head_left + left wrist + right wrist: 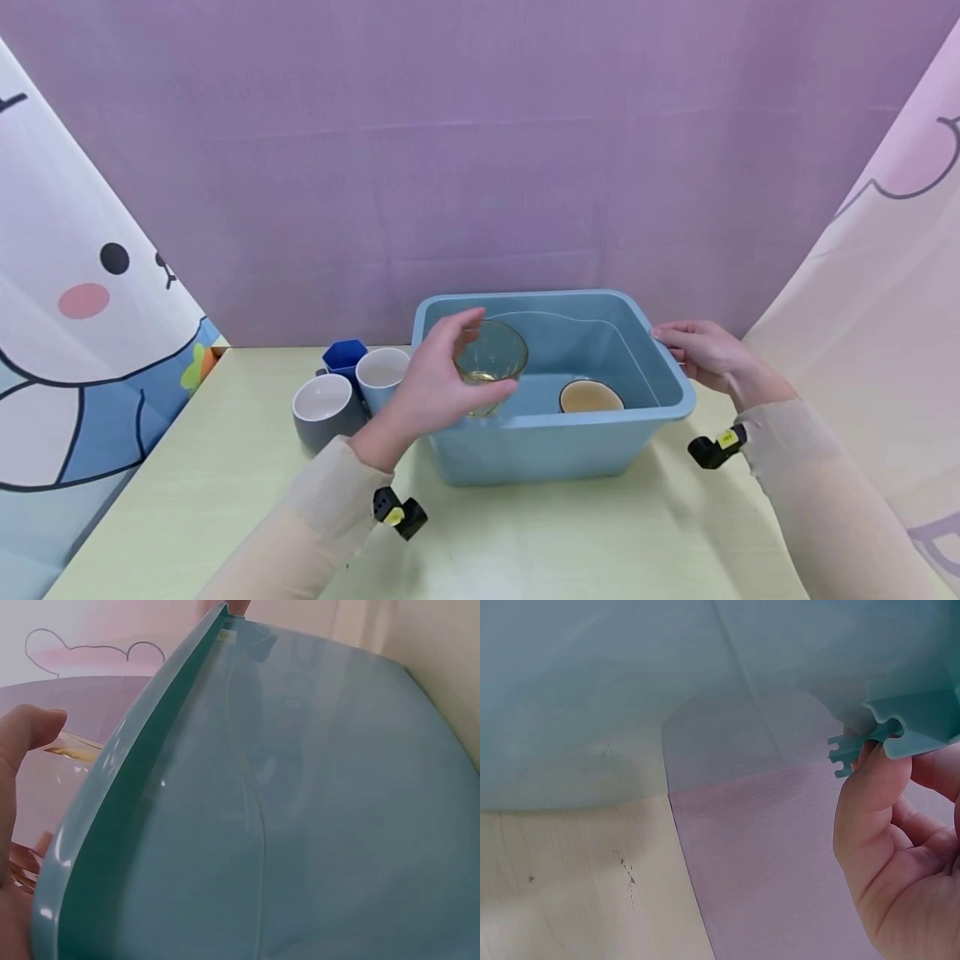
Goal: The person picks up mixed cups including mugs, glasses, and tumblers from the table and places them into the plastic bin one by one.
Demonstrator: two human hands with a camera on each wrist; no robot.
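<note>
**A clear glass held over the bin, three vessels standing outside it**

Let the bin be the centre of the clock, seen from the head view. The left hand (429, 387), at 9 o'clock, curves its fingers and thumb around a clear glass (501, 350), with a gap only as wide as the glass. The right hand (708, 354), at 3 o'clock, is nearly closed and pinches the rim of the blue bin (540, 454).

The glass is over the left part of the bin, mouth upward and slightly tilted; whether it touches the bin, I cannot tell. Inside the bin, toward 5 o'clock, sits a tan cup (591, 397), partly hidden by the near wall.

Outside, around 9 o'clock, a light blue cup (381, 375), a grey cup (324, 412) and a dark blue cup (345, 356) stand close together on the surface (187, 467). At 12 o'clock hangs a purple cloth (480, 167).

In my judgement, the work is at an early stage: one cup is in the bin, the glass is not yet released, and three vessels are left outside.
</note>
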